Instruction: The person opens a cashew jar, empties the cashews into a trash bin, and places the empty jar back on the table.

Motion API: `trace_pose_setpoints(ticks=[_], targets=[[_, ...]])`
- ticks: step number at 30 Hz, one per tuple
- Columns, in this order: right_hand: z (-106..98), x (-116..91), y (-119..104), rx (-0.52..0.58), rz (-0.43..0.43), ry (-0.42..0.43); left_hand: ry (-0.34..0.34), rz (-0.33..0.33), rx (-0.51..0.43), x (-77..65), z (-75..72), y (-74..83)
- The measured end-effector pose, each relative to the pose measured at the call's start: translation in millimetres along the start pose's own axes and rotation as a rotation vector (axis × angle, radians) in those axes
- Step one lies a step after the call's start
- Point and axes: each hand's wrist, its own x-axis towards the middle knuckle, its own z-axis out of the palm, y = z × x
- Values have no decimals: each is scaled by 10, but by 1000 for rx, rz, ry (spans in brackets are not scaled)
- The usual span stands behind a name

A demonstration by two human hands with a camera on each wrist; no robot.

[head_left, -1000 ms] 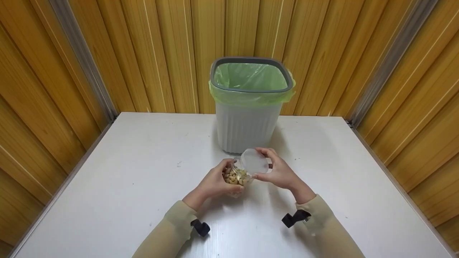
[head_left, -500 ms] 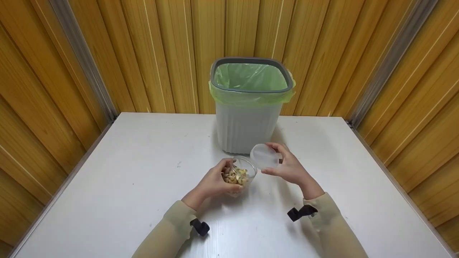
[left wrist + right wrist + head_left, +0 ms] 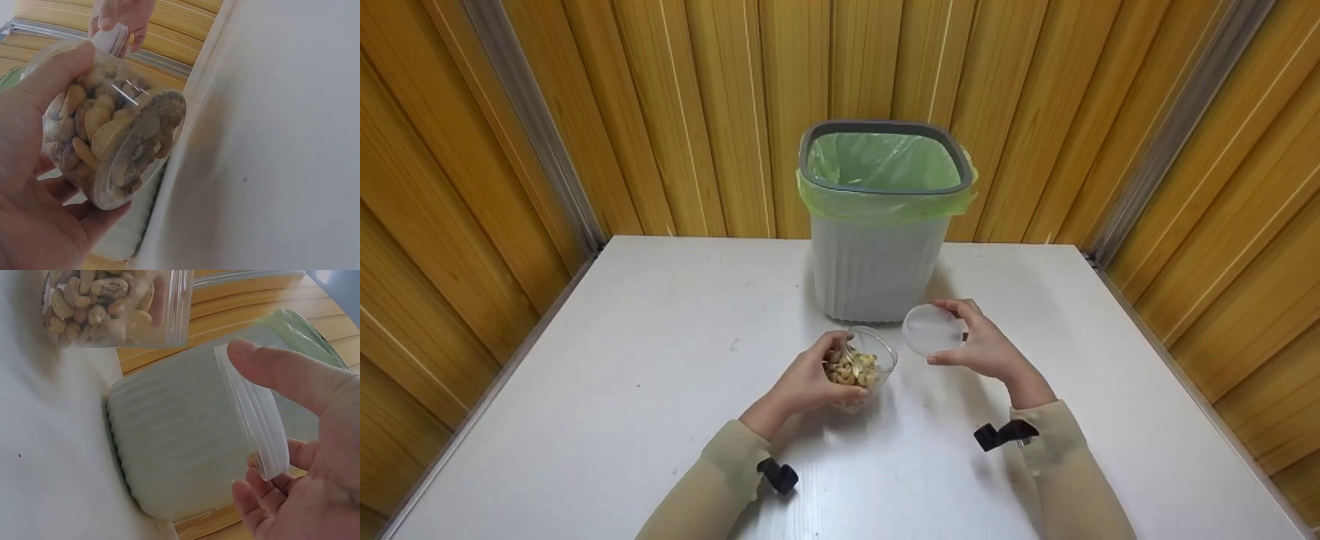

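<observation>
My left hand [image 3: 808, 379] grips a clear plastic jar [image 3: 112, 124] by its side, thumb and fingers curled round it. Mixed nuts [image 3: 101, 306], cashews among them, fill the lower part of the jar. Its open mouth leans up and to the right in the head view. To the right of the jar, my right hand [image 3: 986, 349] pinches a round translucent lid [image 3: 933, 331] by its edge between thumb and fingers. The lid stands tilted, apart from the jar's rim. The right wrist view shows this lid [image 3: 256, 416] edge-on.
A light grey trash bin [image 3: 877, 262] with a dark rim and a green liner bag stands just beyond both hands on the white table [image 3: 682, 330]. Yellow wood-look panels [image 3: 720, 112] enclose the table at the back and sides. Small specks dot the tabletop.
My right hand has moved right with the lid, from over the jar's mouth to clear of it. The left hand and the jar have stayed in place.
</observation>
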Motion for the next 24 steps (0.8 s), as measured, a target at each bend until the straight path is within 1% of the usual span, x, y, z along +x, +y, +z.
trace_pose_setpoints(ticks=[3,9,24], targets=[[-44,2,70,4,6,-27,3,4,-1,-3,5,-2],[-80,16,195,32,52,-57,-3,5,-4,-4,13,4],[-65,60,570,-58,152,-99,-31,4,-1,-1,-2,11]])
